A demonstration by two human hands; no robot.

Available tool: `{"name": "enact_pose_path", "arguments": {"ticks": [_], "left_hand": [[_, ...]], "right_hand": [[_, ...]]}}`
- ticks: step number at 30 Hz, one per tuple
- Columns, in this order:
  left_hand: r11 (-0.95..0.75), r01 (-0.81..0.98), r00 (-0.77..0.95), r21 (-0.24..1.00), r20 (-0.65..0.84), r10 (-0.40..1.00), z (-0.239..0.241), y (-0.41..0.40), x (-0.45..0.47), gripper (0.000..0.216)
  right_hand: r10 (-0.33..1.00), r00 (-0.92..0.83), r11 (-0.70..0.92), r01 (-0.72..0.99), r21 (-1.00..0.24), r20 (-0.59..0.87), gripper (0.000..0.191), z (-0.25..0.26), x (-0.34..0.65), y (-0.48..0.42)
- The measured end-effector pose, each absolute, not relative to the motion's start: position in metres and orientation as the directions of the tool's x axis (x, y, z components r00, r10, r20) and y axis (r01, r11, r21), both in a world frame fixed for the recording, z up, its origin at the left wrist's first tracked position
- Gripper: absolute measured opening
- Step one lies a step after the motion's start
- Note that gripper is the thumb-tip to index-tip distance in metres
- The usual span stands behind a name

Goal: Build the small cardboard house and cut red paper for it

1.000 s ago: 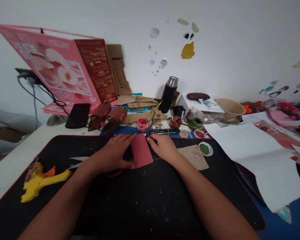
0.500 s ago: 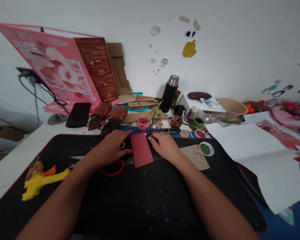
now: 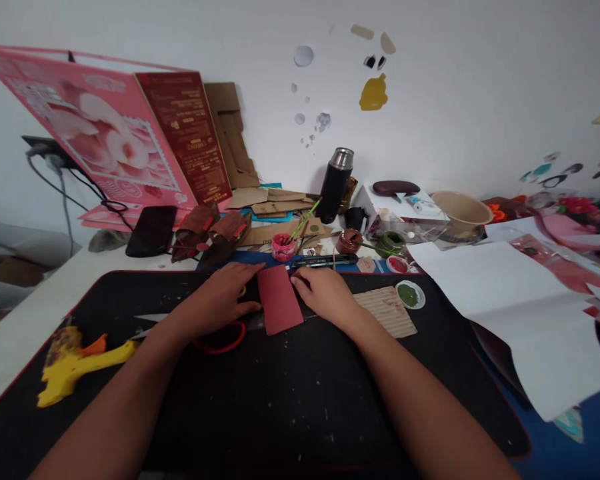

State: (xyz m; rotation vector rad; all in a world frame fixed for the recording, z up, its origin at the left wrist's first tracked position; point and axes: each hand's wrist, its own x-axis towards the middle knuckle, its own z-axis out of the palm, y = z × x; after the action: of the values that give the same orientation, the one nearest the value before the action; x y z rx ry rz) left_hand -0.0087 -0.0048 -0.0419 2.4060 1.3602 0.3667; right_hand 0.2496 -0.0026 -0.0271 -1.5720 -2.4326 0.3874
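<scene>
A: Noting scissors [image 3: 221, 338] beneath the left wrist. Left hand [image 3: 219, 298] and right hand [image 3: 325, 293] lie flat, apart, gripping nothing, fingertips touching the card [image 3: 279, 301] between them.
B: Advice?
A: Press both edges evenly, I judge; mind the paint pot [image 3: 283, 247] just beyond the fingertips.

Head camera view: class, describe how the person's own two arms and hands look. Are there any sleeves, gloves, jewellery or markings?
Both arms are bare. The left hand and right hand wear no gloves, and no ring shows on either. The left forearm and right forearm are uncovered down to the picture's bottom edge, with no sleeve, watch, bracelet or marking visible. The fingernails are too small to describe.
</scene>
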Motion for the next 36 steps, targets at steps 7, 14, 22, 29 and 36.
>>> {"name": "enact_pose_path", "arguments": {"ticks": [7, 14, 22, 29, 36], "left_hand": [[-0.473, 0.771, 0.505, 0.427, 0.044, 0.862, -0.0407, -0.0052, -0.0069, 0.073], [-0.450, 0.780, 0.487, 0.436, 0.031, 0.873, -0.0364, -0.0049, -0.0033, 0.074], [-0.435, 0.778, 0.470, 0.454, 0.040, 0.882, -0.0413, -0.0034, -0.0075, 0.074], [-0.444, 0.777, 0.477, 0.446, 0.044, 0.878, -0.0404, -0.0041, -0.0069, 0.070], [-0.451, 0.759, 0.505, 0.469, 0.014, 0.863, -0.0398, -0.0064, -0.0118, 0.076]], "right_hand": [[0.914, -0.404, 0.395, 0.855, -0.336, 0.046, 0.025, -0.0284, 0.2504, -0.0016], [0.919, -0.393, 0.379, 0.857, -0.348, 0.034, 0.025, -0.0275, 0.2505, -0.0017], [0.917, -0.395, 0.388, 0.854, -0.346, 0.051, 0.025, -0.0313, 0.2507, -0.0005], [0.918, -0.392, 0.386, 0.849, -0.361, 0.061, 0.025, -0.0348, 0.2520, 0.0010], [0.918, -0.394, 0.380, 0.852, -0.361, 0.035, 0.025, -0.0318, 0.2512, 0.0005]]}}
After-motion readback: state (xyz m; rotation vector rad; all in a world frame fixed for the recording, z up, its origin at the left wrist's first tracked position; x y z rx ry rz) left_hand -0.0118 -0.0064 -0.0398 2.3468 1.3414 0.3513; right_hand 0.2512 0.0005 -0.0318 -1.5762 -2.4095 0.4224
